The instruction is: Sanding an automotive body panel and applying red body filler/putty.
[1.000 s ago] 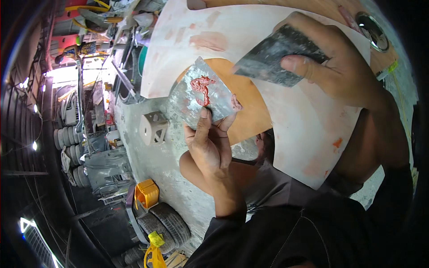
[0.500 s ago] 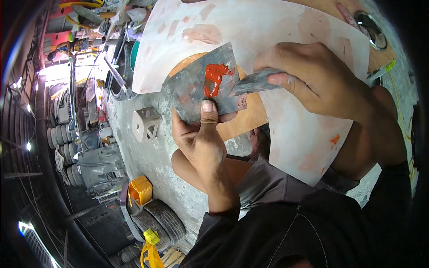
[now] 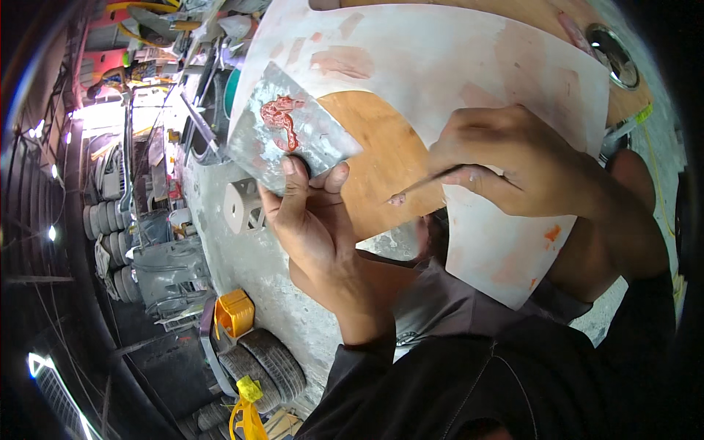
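A flat metal mixing plate (image 3: 293,136), grey, dull and smeared, is held up at the left of the scene, its face dabbed with a wet curl of red-orange filler paste (image 3: 279,117). The plate is pinched at its near edge by the left hand (image 3: 312,220), thumb laid on top and fingers folded behind, so that grip is pressed tight on the plate. To the right, a thin putty knife (image 3: 422,185) is seen edge-on as a narrow dark sliver with a pale pinkish tip. It is clamped in the right hand (image 3: 517,165), whose fingers are curled closed round it. Behind both hands, a broad curved panel (image 3: 469,66) is spread, sanded chalky white with faint pink patches and an orange fleck near the right. A smooth tan-brown rounded area (image 3: 385,158) is exposed in its middle. Far left, stacked black tyres (image 3: 110,227) and an orange-yellow container (image 3: 235,312) are seen on the dusty concrete floor (image 3: 264,271).
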### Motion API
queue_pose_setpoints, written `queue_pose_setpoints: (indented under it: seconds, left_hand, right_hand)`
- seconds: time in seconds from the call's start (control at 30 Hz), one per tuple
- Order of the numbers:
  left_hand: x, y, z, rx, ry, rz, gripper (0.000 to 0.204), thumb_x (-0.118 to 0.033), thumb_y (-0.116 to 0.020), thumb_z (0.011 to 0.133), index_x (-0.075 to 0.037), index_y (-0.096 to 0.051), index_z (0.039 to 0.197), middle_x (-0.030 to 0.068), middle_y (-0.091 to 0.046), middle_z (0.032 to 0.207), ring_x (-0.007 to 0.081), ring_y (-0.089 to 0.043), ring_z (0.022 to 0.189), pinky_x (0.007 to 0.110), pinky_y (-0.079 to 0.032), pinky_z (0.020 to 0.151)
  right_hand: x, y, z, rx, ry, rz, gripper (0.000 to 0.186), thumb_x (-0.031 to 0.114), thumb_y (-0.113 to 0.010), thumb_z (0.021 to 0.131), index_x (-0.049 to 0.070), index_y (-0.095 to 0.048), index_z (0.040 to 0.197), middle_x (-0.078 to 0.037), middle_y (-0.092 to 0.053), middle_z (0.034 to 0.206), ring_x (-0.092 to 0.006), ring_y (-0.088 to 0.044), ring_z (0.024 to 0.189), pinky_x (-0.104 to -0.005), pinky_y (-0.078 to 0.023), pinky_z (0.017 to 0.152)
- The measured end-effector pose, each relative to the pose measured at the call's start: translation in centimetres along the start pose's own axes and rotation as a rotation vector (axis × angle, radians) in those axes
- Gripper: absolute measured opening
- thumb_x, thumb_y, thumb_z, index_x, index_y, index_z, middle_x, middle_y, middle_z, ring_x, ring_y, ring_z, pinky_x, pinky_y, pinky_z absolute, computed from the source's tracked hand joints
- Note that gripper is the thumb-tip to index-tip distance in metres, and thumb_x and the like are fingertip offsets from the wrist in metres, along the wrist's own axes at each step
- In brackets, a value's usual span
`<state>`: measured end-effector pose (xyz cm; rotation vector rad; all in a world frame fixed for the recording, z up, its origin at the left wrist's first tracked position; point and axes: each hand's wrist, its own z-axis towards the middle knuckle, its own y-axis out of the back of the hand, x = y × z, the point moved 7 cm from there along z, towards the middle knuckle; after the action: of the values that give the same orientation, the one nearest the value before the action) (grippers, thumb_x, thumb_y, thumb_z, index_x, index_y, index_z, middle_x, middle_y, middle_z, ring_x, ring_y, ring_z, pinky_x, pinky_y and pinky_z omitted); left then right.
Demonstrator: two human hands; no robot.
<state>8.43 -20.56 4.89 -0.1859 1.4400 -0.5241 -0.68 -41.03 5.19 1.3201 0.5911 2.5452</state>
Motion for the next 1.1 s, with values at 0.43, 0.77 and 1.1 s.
queue_pose_setpoints:
  seconds: [0.43, 0.77, 1.1]
  left_hand:
    - [6.5, 0.4, -3.3, -0.103, 0.362, -0.524, 0.031, -0.009, -0.053, 0.097, 0.0, -0.05, 0.127, 0.0158, -0.062, 0.117, 0.0278, -0.062, 0.108, 0.044, -0.049, 0.098]
    - [6.5, -0.3, -3.4, 0.007, 0.357, -0.681, 0.04, 0.002, -0.056, 0.088, 0.007, -0.049, 0.128, 0.0205, -0.058, 0.128, 0.0303, -0.055, 0.121, 0.044, -0.043, 0.108]
    - [3.1, 0.9, -3.8, 0.16, 0.268, -0.747, 0.03, 0.002, -0.056, 0.092, -0.002, -0.058, 0.121, 0.0102, -0.063, 0.125, 0.0195, -0.059, 0.119, 0.039, -0.046, 0.102]
  right_hand:
    - [2.3, -1.5, -0.5, -0.195, 0.407, -0.346, 0.039, 0.021, -0.072, 0.078, 0.031, -0.069, 0.115, -0.012, -0.059, 0.126, -0.0324, -0.063, 0.109, -0.0406, -0.055, 0.089]
    - [0.6, -1.4, -0.5, -0.221, 0.322, -0.509, 0.032, 0.022, -0.067, 0.081, 0.033, -0.073, 0.111, -0.006, -0.056, 0.131, -0.0291, -0.051, 0.125, -0.0417, -0.047, 0.102]
    - [-0.5, 0.9, 0.2, -0.191, 0.072, -0.454, 0.038, 0.002, -0.059, 0.085, 0.018, -0.069, 0.118, -0.012, -0.06, 0.123, -0.0299, -0.056, 0.12, -0.0398, -0.043, 0.104]
